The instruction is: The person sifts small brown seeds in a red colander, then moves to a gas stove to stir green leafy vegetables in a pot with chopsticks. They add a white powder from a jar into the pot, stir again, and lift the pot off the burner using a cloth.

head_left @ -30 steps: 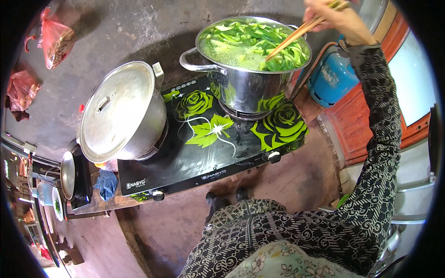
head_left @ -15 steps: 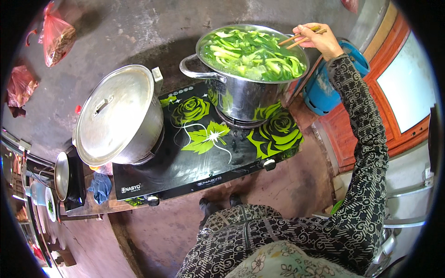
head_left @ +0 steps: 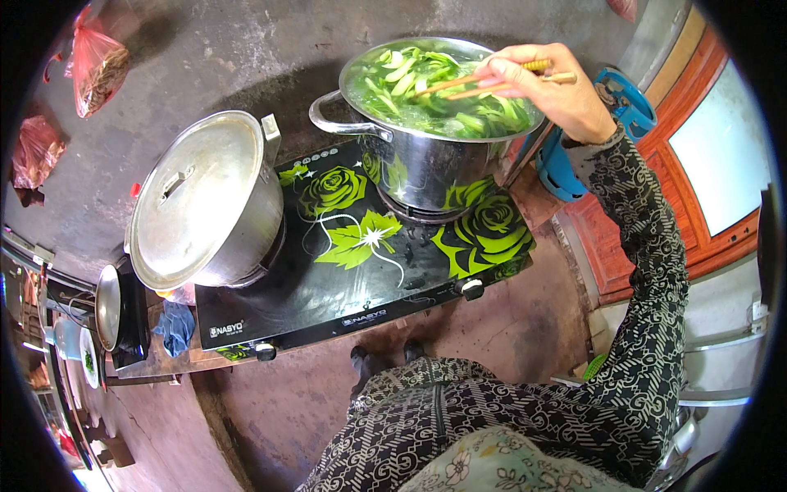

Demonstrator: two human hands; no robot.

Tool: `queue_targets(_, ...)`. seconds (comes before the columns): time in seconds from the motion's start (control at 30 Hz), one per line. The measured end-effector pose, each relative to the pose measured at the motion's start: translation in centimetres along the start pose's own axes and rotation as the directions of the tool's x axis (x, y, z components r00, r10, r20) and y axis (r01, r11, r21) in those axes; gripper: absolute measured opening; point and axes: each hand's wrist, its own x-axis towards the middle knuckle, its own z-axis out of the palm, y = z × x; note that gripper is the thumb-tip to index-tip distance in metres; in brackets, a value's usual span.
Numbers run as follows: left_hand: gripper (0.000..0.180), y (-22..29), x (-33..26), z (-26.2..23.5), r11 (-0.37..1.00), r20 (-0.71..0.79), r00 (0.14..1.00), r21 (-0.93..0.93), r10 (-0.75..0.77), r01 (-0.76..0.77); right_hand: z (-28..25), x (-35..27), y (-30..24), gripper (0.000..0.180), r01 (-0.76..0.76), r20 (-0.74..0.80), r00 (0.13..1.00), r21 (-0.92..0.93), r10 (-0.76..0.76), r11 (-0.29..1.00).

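My right hand (head_left: pixel 557 86) is closed round a pair of wooden chopsticks (head_left: pixel 479 82), above the right side of a steel pot (head_left: pixel 426 168). The chopstick tips reach into green leafy vegetables (head_left: pixel 402 74) that sit in bubbling liquid inside the pot. That pot stands uncovered on the right burner of a black gas stove (head_left: pixel 328 287) with green flower patterns. On the left burner is a large aluminium pot whose lid (head_left: pixel 197 197) is on. My left hand is out of view.
A blue gas cylinder (head_left: pixel 566 172) stands right of the stove, near a red-brown door (head_left: pixel 611 246). Left of the stove lie a blue cloth (head_left: pixel 174 328) and a dark frying pan (head_left: pixel 108 307). Red plastic bags (head_left: pixel 98 70) hang on the grey wall.
My right hand has moved left and slightly down over the pot. The chopsticks now reach further in among the vegetables, which have shifted. The view has moved slightly.
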Motion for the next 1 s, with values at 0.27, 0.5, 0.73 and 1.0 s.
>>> queue_targets(0.27, 0.027, -0.9, -0.3, 0.1, 0.999, -0.011, 0.999, 0.011, -0.040, 0.041, -1.8, -0.2, -1.5, 0.028, -0.034, 0.182, 0.983, 0.013, 0.031, 0.999)
queue_targets(0.5, 0.026, -0.7, 0.7, 0.7, 1.000, 0.020, 1.000, 0.012, -0.023, 0.023, -9.8, -3.3, -3.9, 0.031, -0.151, -0.201, 0.977, -0.411, 0.073, 0.899)
queue_targets(0.73, 0.025, -0.8, 0.6, 0.8, 1.000, 0.012, 1.000, 0.012, -0.017, 0.017, -6.6, -1.8, -1.3, 0.030, -0.172, -0.153, 0.978, -0.209, 0.142, 0.963)
queue_targets(1.0, 0.024, -0.5, 0.6, 0.9, 1.000, 0.011, 1.000, 0.007, -0.003, 0.003, -3.6, -0.2, -2.2, 0.032, -0.036, -0.215, 0.976, -0.059, 0.022, 0.998)
